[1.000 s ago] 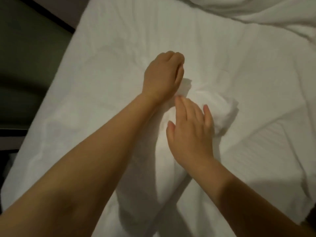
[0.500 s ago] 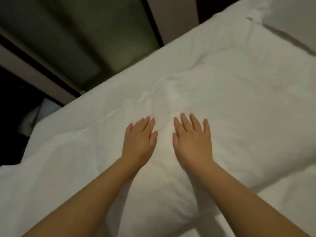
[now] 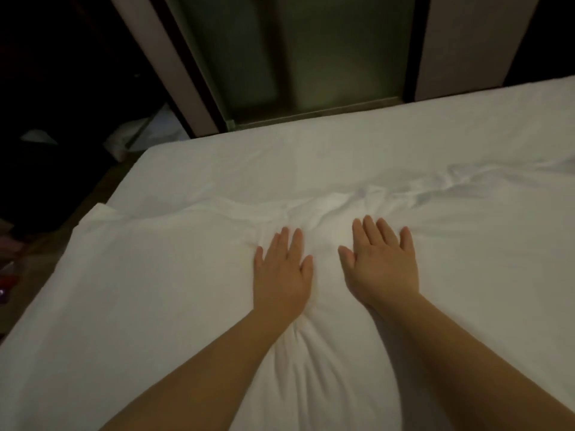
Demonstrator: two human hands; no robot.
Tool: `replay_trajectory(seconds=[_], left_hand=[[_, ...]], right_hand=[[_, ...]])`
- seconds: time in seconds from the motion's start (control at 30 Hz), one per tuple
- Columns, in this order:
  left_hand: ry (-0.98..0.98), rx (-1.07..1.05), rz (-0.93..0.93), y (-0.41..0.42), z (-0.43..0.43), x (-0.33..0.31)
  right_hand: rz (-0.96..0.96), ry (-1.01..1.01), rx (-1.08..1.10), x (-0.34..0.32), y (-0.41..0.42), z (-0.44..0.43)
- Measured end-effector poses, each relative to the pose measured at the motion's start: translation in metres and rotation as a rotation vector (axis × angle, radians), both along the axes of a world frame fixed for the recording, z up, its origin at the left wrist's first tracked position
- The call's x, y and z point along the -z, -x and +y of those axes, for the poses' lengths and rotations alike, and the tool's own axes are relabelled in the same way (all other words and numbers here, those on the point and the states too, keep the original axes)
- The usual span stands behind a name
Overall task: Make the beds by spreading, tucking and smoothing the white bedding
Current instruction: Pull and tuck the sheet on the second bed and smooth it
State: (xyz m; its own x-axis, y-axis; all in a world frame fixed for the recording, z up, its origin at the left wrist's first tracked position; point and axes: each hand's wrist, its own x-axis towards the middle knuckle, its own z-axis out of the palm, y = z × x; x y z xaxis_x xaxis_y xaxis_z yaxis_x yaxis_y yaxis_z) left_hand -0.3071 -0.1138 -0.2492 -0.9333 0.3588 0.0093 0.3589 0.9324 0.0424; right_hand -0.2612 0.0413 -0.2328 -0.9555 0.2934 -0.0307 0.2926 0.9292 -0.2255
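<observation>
A white duvet (image 3: 149, 300) covers the near part of the bed, and its far edge runs as a wrinkled ridge (image 3: 357, 203) across the white bottom sheet (image 3: 342, 150). My left hand (image 3: 281, 275) lies flat on the duvet with straight fingers, just short of that ridge. My right hand (image 3: 381, 265) presses flat beside it, a small gap apart, fingers spread. Both palms face down and neither holds cloth. The fabric bunches into soft folds under my wrists.
The bed's far edge meets a dark glass panel (image 3: 280, 63) set between pale frame posts (image 3: 174, 73). On the dim floor at the left lies crumpled white cloth (image 3: 146, 132), with small coloured items (image 3: 7, 281) at the left border.
A second ago my left hand was curled and my right rested on a bunched fold. Both now lie flat side by side, a little wider apart, and the view has swung toward the bed's edge.
</observation>
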Motion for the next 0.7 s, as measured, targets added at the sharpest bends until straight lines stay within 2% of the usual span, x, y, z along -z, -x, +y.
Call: replay_trajectory(seconds=[0.23,0.4,0.7], left_hand=[[-0.029,0.007,0.002,0.059,0.039,0.035],[0.015,-0.025,-0.048,0.088,0.079,0.074],[0.035,-0.072,-0.152,0.12,0.093,0.129]], right_hand=[[-0.029,-0.114,-0.118,0.041,0.071,0.01],[-0.077,-0.069,-0.122,0.079,0.098,0.022],[-0.111,-0.032,-0.105,0.146,0.132,0.028]])
